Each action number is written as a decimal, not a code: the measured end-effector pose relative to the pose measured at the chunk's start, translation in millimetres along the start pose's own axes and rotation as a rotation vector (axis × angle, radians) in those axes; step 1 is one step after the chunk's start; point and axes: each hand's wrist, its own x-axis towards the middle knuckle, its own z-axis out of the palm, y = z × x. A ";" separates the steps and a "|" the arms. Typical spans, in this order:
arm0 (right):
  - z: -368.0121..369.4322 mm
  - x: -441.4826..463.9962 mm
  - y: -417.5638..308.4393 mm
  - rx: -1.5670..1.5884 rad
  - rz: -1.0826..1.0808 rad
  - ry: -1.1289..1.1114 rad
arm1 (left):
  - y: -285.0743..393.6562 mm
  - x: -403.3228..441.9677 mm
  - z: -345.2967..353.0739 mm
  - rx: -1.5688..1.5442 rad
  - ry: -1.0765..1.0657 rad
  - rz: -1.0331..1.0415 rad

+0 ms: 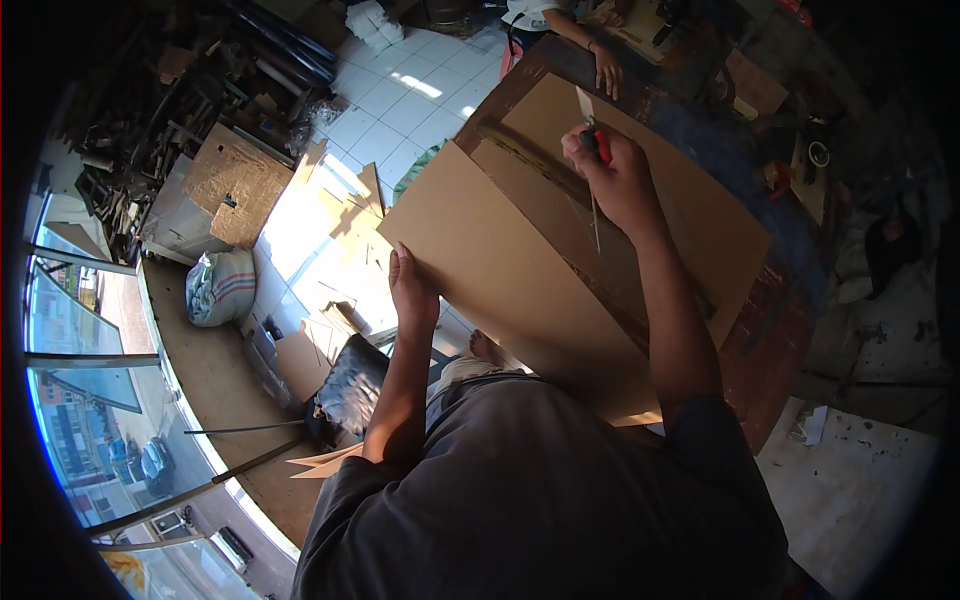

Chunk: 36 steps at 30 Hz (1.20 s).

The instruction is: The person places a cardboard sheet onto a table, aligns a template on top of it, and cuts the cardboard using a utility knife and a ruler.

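My left hand (410, 290) grips the near-left edge of a large brown board (500, 260), its thumb lying on the upper face. The board is tilted and reaches from the worktable toward my body. Above the table, my right hand (620, 180) is closed around a knife (603, 146) with a red and black handle, its pale blade pointing away from me. A thin light strip hangs below that fist; I cannot tell whether it is held. Under the hand, a long straight bar (530, 150) lies across another brown sheet (725, 225) on the table.
The reddish-brown worktable (770, 345) extends to the right. Another person's hand (607, 75) rests at its far edge. A roll of tape (818, 154) lies at the far right. On the left are a stuffed sack (221, 287), scrap wood (130, 190), a worn panel (240, 185) and windows.
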 end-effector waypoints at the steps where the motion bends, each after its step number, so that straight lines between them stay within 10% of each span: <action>1: -11.0 2.4 4.5 0.048 0.069 0.127 | 0.8 1.6 -3.0 -0.109 0.020 -0.039; 7: -50.8 -19.6 29.5 -0.004 0.318 0.307 | -3.6 7.0 -16.1 -0.123 0.076 -0.046; 12: -54.1 -59.7 57.3 -0.341 0.066 0.102 | -3.8 9.6 -12.7 -0.139 0.097 -0.054; 20: -14.7 -105.2 7.5 -0.028 0.390 -0.406 | -5.9 17.8 10.4 -0.160 -0.007 -0.081; 36: -127.2 -207.9 -32.7 -0.331 0.464 0.380 | -52.4 -5.3 112.8 0.278 -0.508 -0.324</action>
